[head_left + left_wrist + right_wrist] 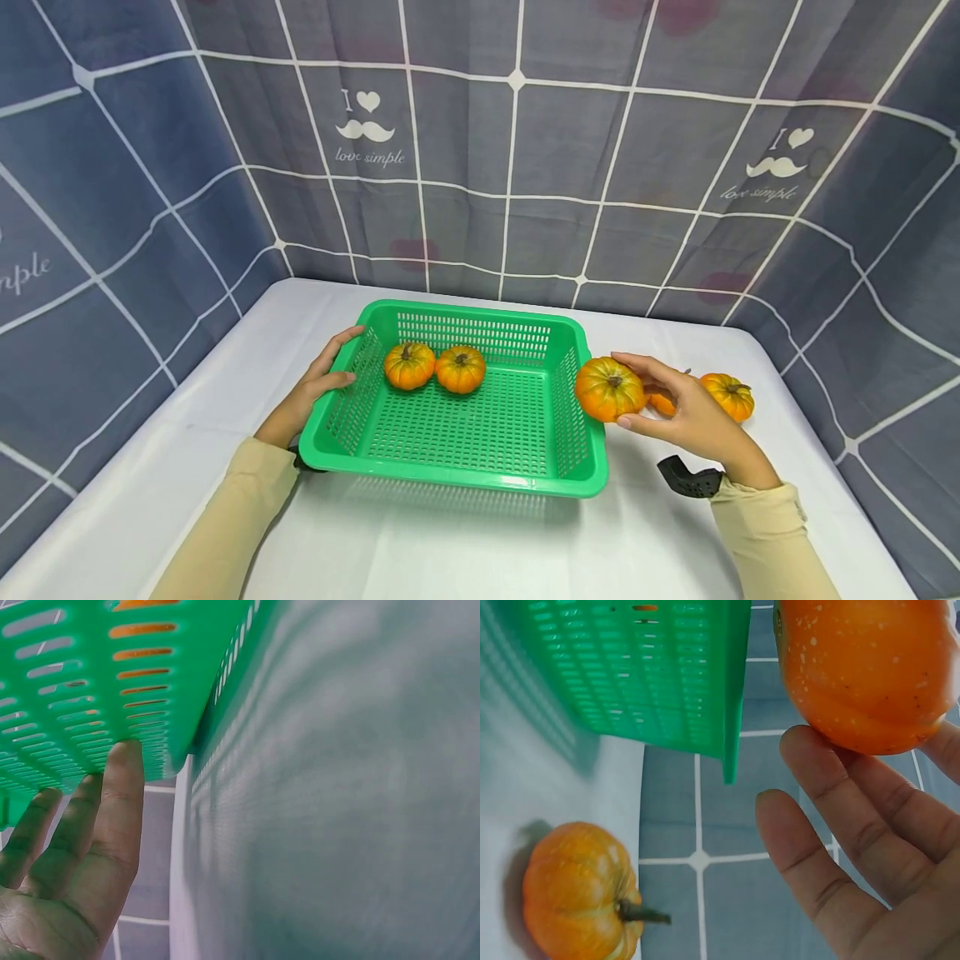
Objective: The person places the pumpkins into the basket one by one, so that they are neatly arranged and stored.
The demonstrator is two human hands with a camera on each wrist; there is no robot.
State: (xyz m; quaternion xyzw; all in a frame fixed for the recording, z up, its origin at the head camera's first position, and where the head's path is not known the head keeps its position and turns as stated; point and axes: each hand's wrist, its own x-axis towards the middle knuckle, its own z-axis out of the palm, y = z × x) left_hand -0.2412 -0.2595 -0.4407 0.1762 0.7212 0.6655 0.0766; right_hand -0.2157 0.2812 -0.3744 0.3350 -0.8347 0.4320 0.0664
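Sleeves (pixel 225 517), head view: nearest the lens; cut off below.
Left hand (pixel 311 396): fingers extended along the left side of the green basket (pixel 465 478), thumb at the rim, probably to steady it.
Right hand (pixel 686 417): thumb and fingers pinch the held pumpkin (pixel 610 389) at the right rim, likely by its outer side so the hand clears the basket.
Basket pumpkins (pixel 411 373): two, side by side, back left.
Outside pumpkins (pixel 726 397): two at right; one mostly hidden behind the right hand.
Slotted wall, left wrist view: fingertips against it; thumb unseen; orange shows through.
Held pumpkin, right wrist view: top cut off; rim contact unclear.
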